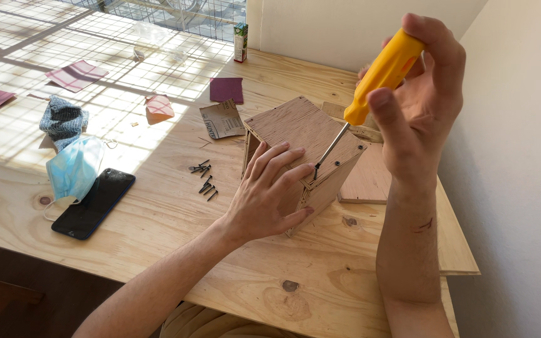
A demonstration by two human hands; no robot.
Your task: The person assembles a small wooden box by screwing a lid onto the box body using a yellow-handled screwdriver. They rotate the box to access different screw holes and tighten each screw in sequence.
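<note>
A small plywood box (308, 131) stands tilted on the pale wooden table (176, 238). My left hand (269, 194) presses on its near corner, fingers spread over the top and side. My right hand (417, 94) grips a yellow-handled screwdriver (380, 72) from above. Its metal shaft runs down and left, with the tip at a screw on the box's top edge, just by my left fingertips.
Several dark screws (203, 178) lie left of the box. A black phone (94, 202) and a blue face mask (75, 166) sit near the front left edge. Sandpaper pieces (221, 117), a knitted cloth (64, 119), a flat board (365, 181) and a small carton (240, 42) lie around.
</note>
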